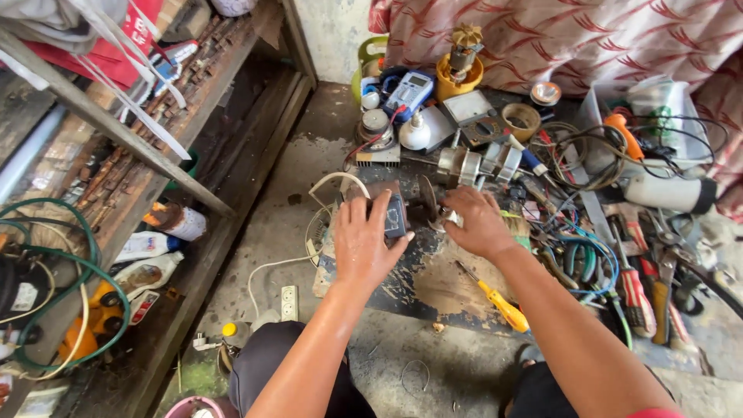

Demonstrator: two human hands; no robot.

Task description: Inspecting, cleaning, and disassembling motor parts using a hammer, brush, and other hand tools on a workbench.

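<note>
Concrete floor, tools strewn everywhere.
Our left hand grips a dark motor block; our right hand pinches its metal end; yellow cup holds an armature.

1. Two hands: the left hand and the right hand, both on one small dark motor.
2. One yellow screwdriver, just below the right hand.
3. One blue meter, beyond the hands.
4. One white bulb, beyond the left hand.
5. Two tape rolls, beyond the right hand.
6. One white power strip, below left of the left hand.
7. Three bottles, far left of the hands.
8. One red-handled pliers, right of the right hand.
</note>
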